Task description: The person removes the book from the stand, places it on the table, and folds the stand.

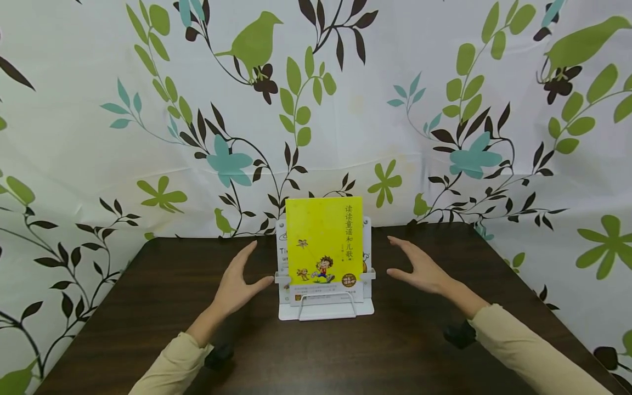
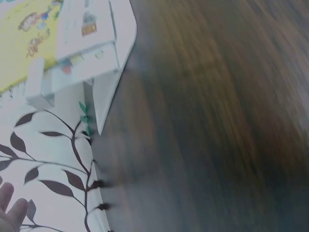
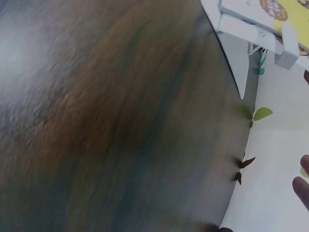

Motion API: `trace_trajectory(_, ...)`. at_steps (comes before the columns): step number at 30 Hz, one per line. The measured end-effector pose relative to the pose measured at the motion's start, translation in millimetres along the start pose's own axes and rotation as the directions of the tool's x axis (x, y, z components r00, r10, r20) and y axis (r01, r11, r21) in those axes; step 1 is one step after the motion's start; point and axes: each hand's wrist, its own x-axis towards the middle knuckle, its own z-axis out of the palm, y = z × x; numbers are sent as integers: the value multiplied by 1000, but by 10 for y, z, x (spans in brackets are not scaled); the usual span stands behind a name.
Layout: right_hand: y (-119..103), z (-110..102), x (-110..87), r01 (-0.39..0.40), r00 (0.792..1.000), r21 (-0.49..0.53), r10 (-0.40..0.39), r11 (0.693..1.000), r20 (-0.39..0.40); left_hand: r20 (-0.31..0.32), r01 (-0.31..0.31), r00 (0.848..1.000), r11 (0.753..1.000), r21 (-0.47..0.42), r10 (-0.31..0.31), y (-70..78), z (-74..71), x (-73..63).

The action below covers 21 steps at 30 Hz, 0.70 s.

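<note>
A yellow children's book [image 1: 323, 230] with cartoon figures and dark Chinese characters stands upright on a white book stand [image 1: 326, 314]. Behind the yellow cover, the edges of a white printed book or sheet [image 1: 282, 252] peek out on both sides. My left hand [image 1: 237, 288] hovers just left of the stand, thumb and fingers spread apart. On the other side, my right hand [image 1: 422, 267] is held a little away from the stand, its thumb and fingers parted and turned toward it. Neither hand holds anything. In each wrist view only fingertips show at the edge.
The dark brown wooden table [image 1: 405, 351] stretches around the stand. At its back hangs a white cloth [image 1: 355, 120] printed with green birds, leaves and flowers. A wire ledge [image 1: 327, 316] sticks out at the stand's front. Dark wrist devices [image 1: 460, 334] sit below both sleeves.
</note>
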Motion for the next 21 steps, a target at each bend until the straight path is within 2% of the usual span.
trace_trajectory(6,-61,-3,60,9,999,103,-5,995,-38,-51,-37,998,993,-111,31,99,41,36)
trace_trajectory(14,-188,59,114,9,996,258,12,966,-83,-116,-90,991,977,-191,69,190,127,51)
trace_trajectory(21,-368,142,170,-5,992,369,50,929,-113,-168,-88,985,965,-248,47,259,239,79)
